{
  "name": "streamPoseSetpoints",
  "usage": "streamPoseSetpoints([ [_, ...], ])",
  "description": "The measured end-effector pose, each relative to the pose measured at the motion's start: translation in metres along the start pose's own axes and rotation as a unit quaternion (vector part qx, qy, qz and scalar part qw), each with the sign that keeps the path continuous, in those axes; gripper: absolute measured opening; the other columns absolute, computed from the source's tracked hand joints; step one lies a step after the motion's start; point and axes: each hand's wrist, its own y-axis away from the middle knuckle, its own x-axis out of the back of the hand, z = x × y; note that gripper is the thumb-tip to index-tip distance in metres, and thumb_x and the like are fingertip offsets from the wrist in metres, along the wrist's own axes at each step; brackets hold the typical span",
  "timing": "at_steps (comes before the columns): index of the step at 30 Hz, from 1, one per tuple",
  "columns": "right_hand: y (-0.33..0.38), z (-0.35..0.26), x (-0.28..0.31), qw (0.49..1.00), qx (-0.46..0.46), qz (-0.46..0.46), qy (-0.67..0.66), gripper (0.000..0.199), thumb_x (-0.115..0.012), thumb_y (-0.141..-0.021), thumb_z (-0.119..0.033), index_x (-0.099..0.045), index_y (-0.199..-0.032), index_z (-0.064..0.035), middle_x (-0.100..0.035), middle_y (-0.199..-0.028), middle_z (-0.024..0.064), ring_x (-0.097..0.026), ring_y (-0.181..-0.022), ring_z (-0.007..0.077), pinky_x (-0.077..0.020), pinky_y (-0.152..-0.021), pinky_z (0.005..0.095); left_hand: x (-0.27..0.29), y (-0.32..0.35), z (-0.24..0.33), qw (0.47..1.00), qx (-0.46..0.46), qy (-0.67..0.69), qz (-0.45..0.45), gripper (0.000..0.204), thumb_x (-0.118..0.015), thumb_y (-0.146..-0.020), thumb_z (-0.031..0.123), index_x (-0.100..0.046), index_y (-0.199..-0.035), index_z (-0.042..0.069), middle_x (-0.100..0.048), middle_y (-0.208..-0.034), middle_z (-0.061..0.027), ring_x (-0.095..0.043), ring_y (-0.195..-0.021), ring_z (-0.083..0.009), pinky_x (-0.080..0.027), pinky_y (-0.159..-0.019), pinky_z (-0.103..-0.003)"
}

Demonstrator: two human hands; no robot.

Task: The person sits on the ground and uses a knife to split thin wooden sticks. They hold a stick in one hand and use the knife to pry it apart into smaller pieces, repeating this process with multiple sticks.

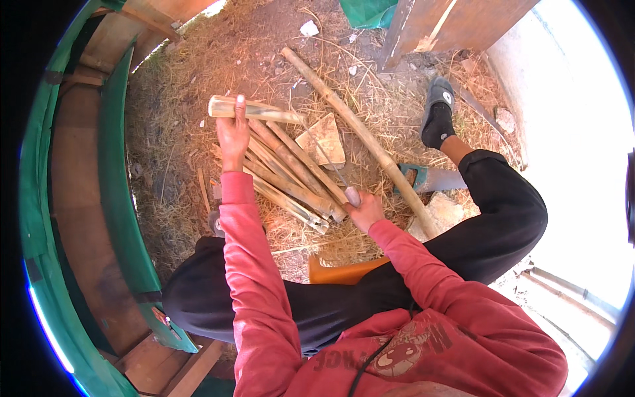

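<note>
From my end, I've got the left hand clasping the bamboo, up-left of the block; right hand grips the knife, below-right of it. I'd angle the blade away from those fingers, honestly.

Straw-strewn earth ground carries a pile of bamboo pieces, a long pole and a pale rock.

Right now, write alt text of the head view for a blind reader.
A person in red holds a bamboo piece with the left fingers and a knife, angled toward it, with the right fingers. Bamboo pieces lie piled on strawy ground, a long pole and saw nearby.
</note>
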Motion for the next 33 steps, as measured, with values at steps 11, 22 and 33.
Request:
streamPoseSetpoints([
  [11, -0.034, 0.029, -0.055, 0.983, -0.115, -0.028, 0.140, 0.040, -0.071, -0.076, -0.024, -0.067, -0.104, 0.0040, -0.068, -0.094, 0.0270, -0.066, -0.091, 0.0413, -0.0529, -0.084, 0.0456, -0.020, 0.031, 0.009, 0.948, 0.070, -0.216, 0.224, 0.043, -0.057, -0.095, 0.032, -0.065, -0.089, -0.010, -0.069, -0.082, -0.0247, -0.069, -0.074, -0.0371, -0.053, -0.067, -0.043],
  [22, -0.049, 0.048, -0.045, 0.980, -0.156, -0.038, 0.120, 0.044, -0.070, -0.076, -0.030, -0.067, -0.103, 0.0053, -0.065, -0.107, 0.0281, -0.063, -0.104, 0.0390, -0.0498, -0.092, 0.0430, -0.014, 0.035, 0.002, 0.960, 0.048, -0.182, 0.206, 0.046, -0.058, -0.096, 0.036, -0.066, -0.090, -0.009, -0.069, -0.082, -0.0250, -0.067, -0.068, -0.0365, -0.051, -0.062, -0.044],
  [33, -0.052, 0.011, -0.026, 0.992, -0.062, 0.064, -0.090, 0.030, -0.068, -0.075, -0.023, -0.069, -0.092, 0.0024, -0.068, -0.085, 0.0241, -0.066, -0.080, 0.0363, -0.0506, -0.078, 0.0424, 0.010, -0.004, 0.023, 0.999, -0.050, -0.013, 0.009, 0.036, -0.066, -0.093, 0.031, -0.068, -0.095, -0.006, -0.069, -0.079, -0.0125, -0.062, -0.073, -0.0214, -0.050, -0.076, -0.035],
])
